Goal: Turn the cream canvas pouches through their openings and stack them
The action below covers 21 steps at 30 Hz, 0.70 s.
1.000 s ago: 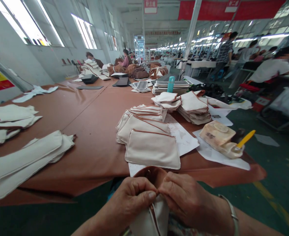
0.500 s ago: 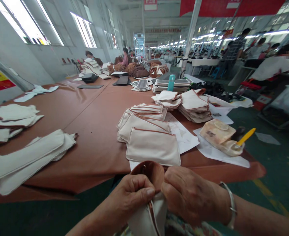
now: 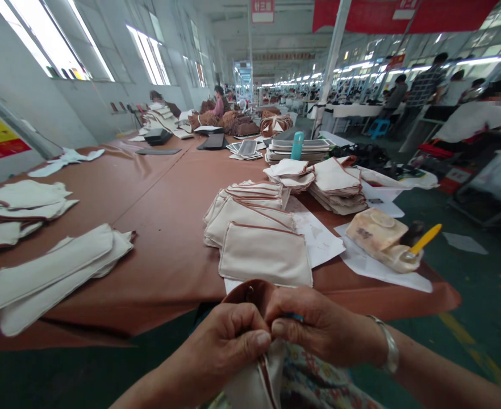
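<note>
Centrally, the left hand point(image 3: 229, 338) and right hand point(image 3: 318, 326) pinch closed on a cream pouch point(image 3: 257, 380) with a brown flap, held below the desk point(image 3: 157, 216) edge; finished pouches point(image 3: 265, 255) lie stacked beyond, a glue tub point(image 3: 380, 238) rightward.

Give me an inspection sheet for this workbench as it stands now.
Surface: long table under a brown cover.
Job's things: cream pouch with brown trim and a brown flap, held at the near edge.
Clutter: stacks of finished pouches, flat cream strips, glue-stained tub with a yellow-handled brush on white paper, teal bottle.
Hands: left hand and right hand both pinch the pouch's top edge; bracelet on the right wrist.
Cables: nothing seen.
Surroundings: factory hall, windows at left, red banners overhead, other people at far tables.
</note>
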Tool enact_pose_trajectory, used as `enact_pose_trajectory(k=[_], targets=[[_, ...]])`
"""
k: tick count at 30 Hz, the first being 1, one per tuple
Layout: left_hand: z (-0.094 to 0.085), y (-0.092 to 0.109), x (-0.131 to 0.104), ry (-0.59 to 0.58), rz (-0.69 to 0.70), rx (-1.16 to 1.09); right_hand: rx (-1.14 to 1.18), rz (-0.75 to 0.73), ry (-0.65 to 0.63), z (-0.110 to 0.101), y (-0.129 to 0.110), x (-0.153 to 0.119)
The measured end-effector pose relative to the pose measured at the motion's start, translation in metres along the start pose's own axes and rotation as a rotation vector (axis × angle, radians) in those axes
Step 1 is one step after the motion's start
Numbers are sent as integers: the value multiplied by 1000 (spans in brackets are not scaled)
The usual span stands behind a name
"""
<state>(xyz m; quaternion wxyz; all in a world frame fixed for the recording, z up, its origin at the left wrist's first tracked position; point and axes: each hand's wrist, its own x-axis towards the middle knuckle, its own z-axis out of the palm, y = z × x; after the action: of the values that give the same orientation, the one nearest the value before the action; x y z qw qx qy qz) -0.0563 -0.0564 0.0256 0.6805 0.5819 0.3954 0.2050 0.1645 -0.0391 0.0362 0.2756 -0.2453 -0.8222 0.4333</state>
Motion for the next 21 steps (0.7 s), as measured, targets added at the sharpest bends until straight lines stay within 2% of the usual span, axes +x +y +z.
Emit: enact_pose_trajectory(k=[2, 5, 9, 12, 15, 18, 21], targets=[[-2, 3, -3, 12, 11, 45, 50, 48, -52, 1, 3, 1], [-7, 6, -6, -6, 3, 81, 52, 91, -51, 5, 8, -3], [-12, 6, -7, 70, -45, -19, 54, 120, -27, 6, 12, -8], [-11, 3, -6, -4, -92, -131, 29, 152, -13, 9, 14, -9], [-5, 0, -7, -40, -28, -139, 15, 142, 5, 15, 18, -5], [0, -2, -9, 94, 115, 6, 9, 76, 45, 18, 20, 4], [-1, -3, -13, 389, 232, 177, -87, 35, 246, 10, 13, 11]])
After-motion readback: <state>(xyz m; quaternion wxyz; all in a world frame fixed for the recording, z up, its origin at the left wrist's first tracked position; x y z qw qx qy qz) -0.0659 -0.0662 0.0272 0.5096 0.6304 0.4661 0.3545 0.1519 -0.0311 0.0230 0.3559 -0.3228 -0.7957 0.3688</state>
